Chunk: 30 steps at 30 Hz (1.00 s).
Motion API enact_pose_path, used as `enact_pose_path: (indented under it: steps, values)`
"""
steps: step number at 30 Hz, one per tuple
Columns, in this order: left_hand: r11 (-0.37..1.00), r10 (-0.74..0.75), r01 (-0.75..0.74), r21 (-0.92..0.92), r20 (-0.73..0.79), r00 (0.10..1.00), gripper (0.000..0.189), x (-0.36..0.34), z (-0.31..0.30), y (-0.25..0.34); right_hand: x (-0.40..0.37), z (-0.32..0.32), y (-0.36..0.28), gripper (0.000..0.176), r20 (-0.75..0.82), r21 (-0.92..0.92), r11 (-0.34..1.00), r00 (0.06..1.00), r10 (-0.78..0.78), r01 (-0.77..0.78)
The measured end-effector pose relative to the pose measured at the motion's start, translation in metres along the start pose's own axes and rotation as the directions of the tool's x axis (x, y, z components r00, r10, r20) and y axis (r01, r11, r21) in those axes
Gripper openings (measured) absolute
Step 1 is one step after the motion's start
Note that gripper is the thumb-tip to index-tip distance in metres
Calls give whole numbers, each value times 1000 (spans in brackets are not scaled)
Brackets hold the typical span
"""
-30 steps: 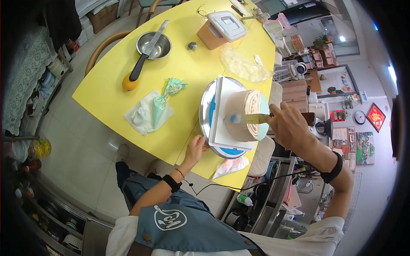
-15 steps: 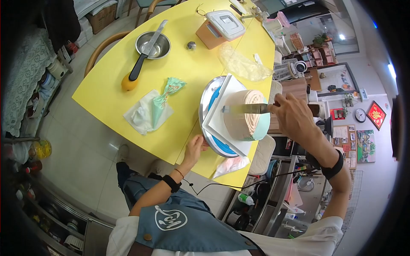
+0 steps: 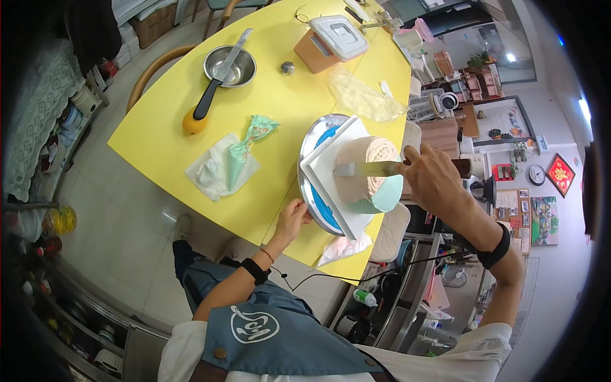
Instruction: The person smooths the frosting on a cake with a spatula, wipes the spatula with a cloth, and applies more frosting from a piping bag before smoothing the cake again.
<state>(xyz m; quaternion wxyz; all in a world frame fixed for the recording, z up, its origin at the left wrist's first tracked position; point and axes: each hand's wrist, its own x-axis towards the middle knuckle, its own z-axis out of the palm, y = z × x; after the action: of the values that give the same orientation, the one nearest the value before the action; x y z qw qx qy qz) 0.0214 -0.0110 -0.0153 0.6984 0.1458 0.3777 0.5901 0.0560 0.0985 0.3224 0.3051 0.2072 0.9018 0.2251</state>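
A round frosted cake (image 3: 356, 188), pale pink with a mint-green area, stands on a white square board (image 3: 331, 151). Under the board is a silver cake turntable (image 3: 303, 164) with a blue part showing. My right hand (image 3: 435, 173) is closed around the handle of an icing spatula (image 3: 369, 169), whose flat blade lies along the cake's frosting. Down at the turntable's near rim, my left hand (image 3: 292, 220) has its fingers curled against the edge. A mint-green piping bag (image 3: 239, 159) rests on a crumpled white sheet (image 3: 210, 173) to the left.
A serrated knife (image 3: 216, 83) lies across a metal bowl (image 3: 245, 71) on the yellow table (image 3: 153, 137). Beyond are a lidded tub (image 3: 318, 51), a small metal piping tip (image 3: 287, 67) and clear plastic (image 3: 366, 99). A pink-filled bag (image 3: 344, 249) lies by the near edge.
The turntable has turned, swinging the board's corners and bringing the mint-green area round. The spatula blade has shifted slightly along the cake. My left hand stays at the rim.
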Motion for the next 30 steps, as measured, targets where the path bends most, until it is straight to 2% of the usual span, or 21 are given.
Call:
enact_pose_path:
  steps: [11,14,17,20,24,27,30]
  values:
    - [996,64,-69,-59,-83,994,21,11,-1,19,-11,-5,-12,15,6,11,999,999,-47,47]
    - [997,63,-67,-41,-83,995,21,13,-2,13,-12,-8,-10,11,85,-7,997,994,-71,72]
    - [996,46,-51,-74,-67,997,21,9,1,11,-10,-14,0,11,98,123,992,995,14,-26]
    - [997,16,-20,-75,-41,999,20,6,2,6,-2,-5,13,17,-24,99,989,994,110,-108]
    - [1000,10,-11,-20,-28,1000,22,-1,5,4,9,6,29,15,-33,31,995,995,92,-91]
    - [1000,11,-11,-15,-36,999,22,-3,6,3,13,13,33,14,53,30,994,993,103,-105]
    - [1000,16,-15,8,-45,999,23,-3,5,4,13,9,30,23,152,47,989,979,135,-143]
